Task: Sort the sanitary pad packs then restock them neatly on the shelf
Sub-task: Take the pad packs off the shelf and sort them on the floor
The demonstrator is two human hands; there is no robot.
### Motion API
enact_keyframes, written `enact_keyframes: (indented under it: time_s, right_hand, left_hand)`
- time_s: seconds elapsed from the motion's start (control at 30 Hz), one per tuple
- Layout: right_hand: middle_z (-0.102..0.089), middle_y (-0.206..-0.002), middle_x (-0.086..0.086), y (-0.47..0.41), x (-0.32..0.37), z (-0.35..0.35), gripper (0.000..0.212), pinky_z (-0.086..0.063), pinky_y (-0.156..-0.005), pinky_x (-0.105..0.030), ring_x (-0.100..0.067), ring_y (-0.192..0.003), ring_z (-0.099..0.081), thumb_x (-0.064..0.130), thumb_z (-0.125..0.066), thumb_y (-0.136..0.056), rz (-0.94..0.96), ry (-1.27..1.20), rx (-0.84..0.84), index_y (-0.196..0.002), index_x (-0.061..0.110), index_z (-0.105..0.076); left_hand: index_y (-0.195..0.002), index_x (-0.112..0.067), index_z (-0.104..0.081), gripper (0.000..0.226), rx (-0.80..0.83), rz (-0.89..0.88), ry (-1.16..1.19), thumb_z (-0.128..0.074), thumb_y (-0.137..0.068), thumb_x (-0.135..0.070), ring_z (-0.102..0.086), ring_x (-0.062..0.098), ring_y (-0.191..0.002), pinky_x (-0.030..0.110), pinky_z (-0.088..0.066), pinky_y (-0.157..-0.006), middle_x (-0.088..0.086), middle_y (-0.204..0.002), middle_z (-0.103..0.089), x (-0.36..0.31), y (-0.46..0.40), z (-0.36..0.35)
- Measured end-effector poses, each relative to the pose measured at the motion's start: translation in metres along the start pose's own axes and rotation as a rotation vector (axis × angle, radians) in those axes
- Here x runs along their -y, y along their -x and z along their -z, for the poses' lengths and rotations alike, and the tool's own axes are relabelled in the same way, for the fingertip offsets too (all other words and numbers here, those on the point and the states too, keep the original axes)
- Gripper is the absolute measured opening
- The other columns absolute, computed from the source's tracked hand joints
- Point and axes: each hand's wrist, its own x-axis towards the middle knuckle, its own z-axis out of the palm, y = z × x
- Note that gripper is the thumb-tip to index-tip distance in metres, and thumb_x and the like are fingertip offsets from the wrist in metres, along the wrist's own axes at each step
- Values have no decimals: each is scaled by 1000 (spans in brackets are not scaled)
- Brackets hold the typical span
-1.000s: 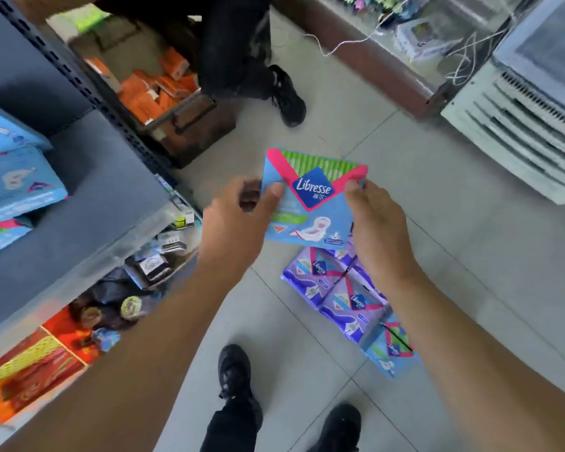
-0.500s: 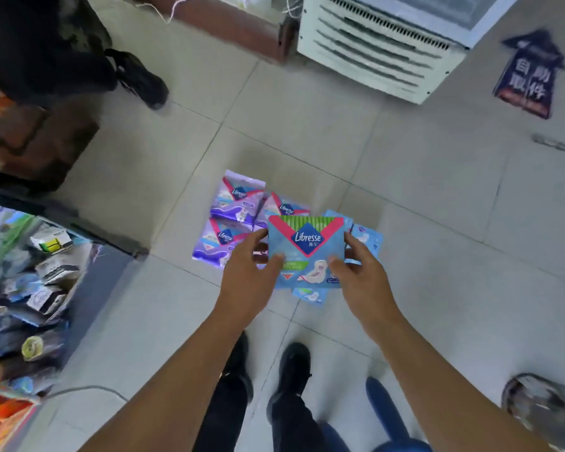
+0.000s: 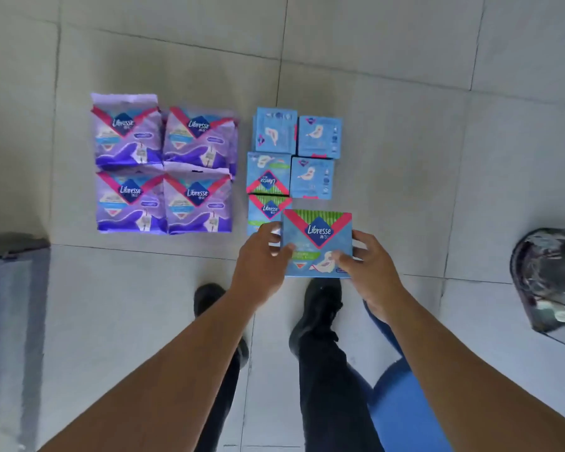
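A light-blue plastic sanitary pad pack (image 3: 317, 244) with a green-striped top band and a red V reads "Libresse" upright toward the viewer, its top edge pointing away from the person; it is nearly square, so I cannot tell its long axis. The left hand (image 3: 261, 261) pinches its left edge and the right hand (image 3: 369, 269) its right edge, fingers curled closed on it, above the grey tiled floor (image 3: 405, 141). Half a second ago the pack was held over a loose heap; now the view looks straight down and the pack hangs at the near end of the blue packs (image 3: 292, 161) laid in two columns, overlapping the nearest one. Left of them four purple "Libresse" packs (image 3: 163, 164) lie in a square, labels upright. Black shoes (image 3: 317, 308) stand below.
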Motion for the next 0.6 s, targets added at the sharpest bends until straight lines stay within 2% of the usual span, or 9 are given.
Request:
enact_keyframes:
  time_s: [0.07,0.17,0.3,0.37,0.47,0.6]
  right_hand:
    - [-72,-106,-4,-38,-30,7,34,-58,-78,-34,-20,-93,-71,13,-71,-87,-20,-3,9,-112,26,-54]
    - [-71,-109,-9,-103,-78,16,31,-57,-86,-42,-24,-94,-71,9,-69,-89,-20,1,14,-110,26,-53]
    - [-71,-111,-8,-186,-131,16,32,-56,-89,-47,-23,-95,-71,13,-68,-89,-11,28,-19,-115,24,-52]
    - [-70,-112,-8,-210,-141,8,33,-55,-89,-50,-24,-97,-70,15,-69,-88,16,50,-44,-115,25,-53]
    - [-69,-114,-5,-245,-155,-10,33,-56,-89,-46,-22,-97,-70,18,-69,-89,69,83,-70,-117,23,-53]
    - [-66,-113,1,-269,-160,-27,36,-57,-82,-31,-17,-99,-68,22,-67,-91,85,116,-92,-124,17,-53]
  left_hand:
    - [-120,-15,-57,28,-1,34,-72,-62,-92,-15,-64,9,-78,9,-43,-65,-1,-100,-64,24,-27,-28]
    - [-126,-16,-54,33,-16,91,-209,-56,-94,-20,-62,16,-97,25,-46,-82,0,-113,-63,60,-73,-64]
    - [-132,-17,-51,39,-63,42,-394,-53,-94,-22,-56,19,-116,28,-42,-96,3,-129,-58,106,-128,-97]
    - [-135,-20,-49,42,-84,-1,-492,-52,-93,-23,-48,20,-125,37,-42,-102,2,-137,-52,117,-141,-98]
    - [-136,-19,-48,44,-107,-103,-662,-52,-92,-21,-41,25,-129,42,-43,-99,4,-140,-48,137,-158,-102]
    - [-136,-15,-49,45,-115,-155,-733,-54,-91,-19,-41,28,-126,42,-43,-93,7,-139,-48,152,-169,-102]
